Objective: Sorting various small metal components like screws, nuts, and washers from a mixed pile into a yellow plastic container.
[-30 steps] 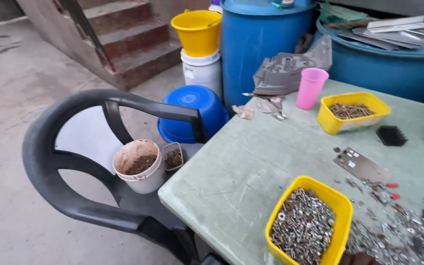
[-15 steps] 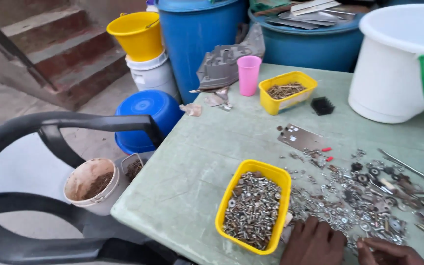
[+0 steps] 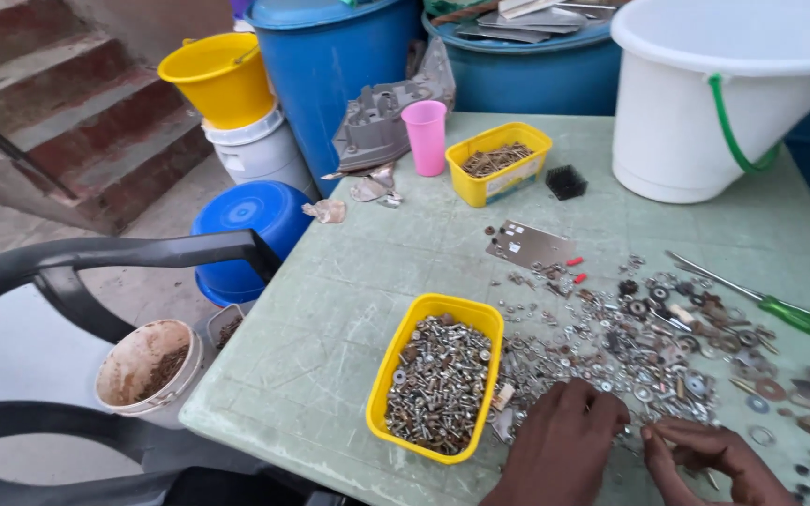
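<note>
1. Head view: I see the left hand (image 3: 562, 448) palm-down on the scattered nuts and washers (image 3: 653, 342), fingers loosely curled, just right of the yellow tray of bolts (image 3: 438, 377).
2. Right hand (image 3: 705, 459) pinches something tiny; can't tell what.
3. Left is nearer the tray, whose long axis runs away from me.

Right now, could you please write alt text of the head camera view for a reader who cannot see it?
Two bare hands, left hand and right hand, pick through a pile of loose washers, nuts and screws on a green table, beside a yellow tray of bolts. A green-handled screwdriver, pink cup and white bucket are farther off.
</note>
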